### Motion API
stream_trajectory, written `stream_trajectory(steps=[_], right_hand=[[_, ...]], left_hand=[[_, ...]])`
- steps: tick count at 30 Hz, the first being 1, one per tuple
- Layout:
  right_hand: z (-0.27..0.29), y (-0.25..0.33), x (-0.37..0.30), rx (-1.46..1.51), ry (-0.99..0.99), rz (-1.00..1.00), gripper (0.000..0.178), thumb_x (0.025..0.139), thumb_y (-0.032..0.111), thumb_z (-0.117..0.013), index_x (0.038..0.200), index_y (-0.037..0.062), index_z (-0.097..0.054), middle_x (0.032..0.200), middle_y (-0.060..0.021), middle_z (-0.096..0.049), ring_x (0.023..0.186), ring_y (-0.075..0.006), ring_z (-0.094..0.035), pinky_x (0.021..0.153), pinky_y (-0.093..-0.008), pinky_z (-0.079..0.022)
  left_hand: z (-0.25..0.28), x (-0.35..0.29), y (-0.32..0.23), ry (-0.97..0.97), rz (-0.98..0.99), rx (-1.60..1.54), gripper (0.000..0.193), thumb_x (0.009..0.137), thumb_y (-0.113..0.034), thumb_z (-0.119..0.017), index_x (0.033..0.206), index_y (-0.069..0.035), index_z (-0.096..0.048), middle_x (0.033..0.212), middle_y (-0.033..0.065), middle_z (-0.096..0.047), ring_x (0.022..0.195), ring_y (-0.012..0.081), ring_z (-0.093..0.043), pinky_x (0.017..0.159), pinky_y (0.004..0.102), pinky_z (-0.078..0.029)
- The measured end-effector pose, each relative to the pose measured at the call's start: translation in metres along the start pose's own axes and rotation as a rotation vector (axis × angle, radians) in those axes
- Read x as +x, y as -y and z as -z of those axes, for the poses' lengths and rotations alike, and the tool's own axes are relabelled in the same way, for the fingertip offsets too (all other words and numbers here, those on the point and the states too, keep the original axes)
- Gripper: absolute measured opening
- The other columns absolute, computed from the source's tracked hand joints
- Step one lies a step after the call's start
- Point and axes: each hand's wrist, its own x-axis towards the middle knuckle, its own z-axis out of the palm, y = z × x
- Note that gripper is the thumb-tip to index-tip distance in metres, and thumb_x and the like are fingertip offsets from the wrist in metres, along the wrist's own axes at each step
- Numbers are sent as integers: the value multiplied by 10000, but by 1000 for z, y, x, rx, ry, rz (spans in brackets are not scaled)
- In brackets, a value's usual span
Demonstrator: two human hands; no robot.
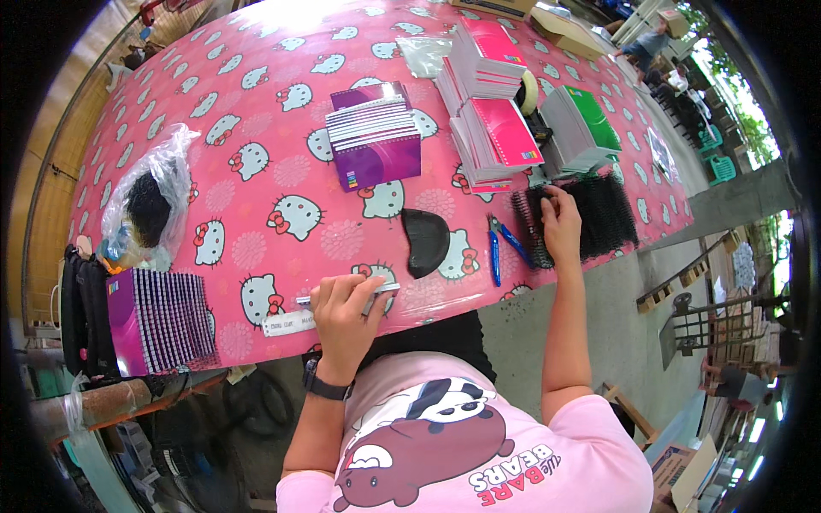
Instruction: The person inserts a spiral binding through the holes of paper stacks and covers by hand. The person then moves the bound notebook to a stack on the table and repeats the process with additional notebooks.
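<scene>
My left hand [344, 309] rests at the near table edge, fingers closed around a small grey flat piece [382, 289]. A white label strip [289, 323] lies just left of it. My right hand [560, 224] reaches out onto a pile of black spiral binding coils [603, 214] and pinches one coil there. Blue-handled pliers [503, 246] lie on the pink patterned tablecloth [256, 111] between my hands, next to a black curved pad [425, 241].
A purple notebook stack [376, 137] sits mid-table, pink notebook stacks [492, 103] and a green one [586, 124] farther right. A plastic bag with black material [150, 205] and a fanned purple notebook stack [162, 321] lie left. Other people sit far right.
</scene>
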Motion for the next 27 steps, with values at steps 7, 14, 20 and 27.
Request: stream_trajectory(steps=[7, 14, 20, 27], right_hand=[[-10, 89, -42, 314, 606, 258, 294, 815, -11, -590, 1102, 46, -624, 871, -94, -565, 779, -182, -576, 693, -286, -459], [-22, 102, -51, 540, 740, 306, 194, 802, 66, -646, 995, 73, -666, 874, -107, -582, 816, -282, -561, 715, -364, -450], [-20, 93, -48, 489, 760, 373, 129, 832, 80, -609, 951, 63, -655, 849, -83, -587, 833, -268, -556, 735, -355, -424], [-19, 90, -46, 438, 839, 399, 142, 839, 120, -614, 967, 64, -641, 840, -80, -579, 817, -262, -556, 713, -343, -433]], left_hand=[[-5, 3, 0, 41, -56, -35, 200, 675, -160, -758, 860, -135, -685, 786, 0, -574, 781, 203, -521, 698, 351, -361], [-27, 12, -13, 14, -90, -45, 190, 679, -171, -743, 855, -140, -680, 780, -3, -564, 778, 197, -522, 695, 349, -362], [-39, 14, -23, 4, -96, -47, 189, 682, -168, -738, 861, -142, -683, 795, -4, -571, 788, 196, -524, 700, 349, -360], [-42, 12, -27, -4, -81, -27, 193, 688, -150, -736, 873, -138, -683, 808, 2, -576, 797, 201, -526, 707, 352, -361]])
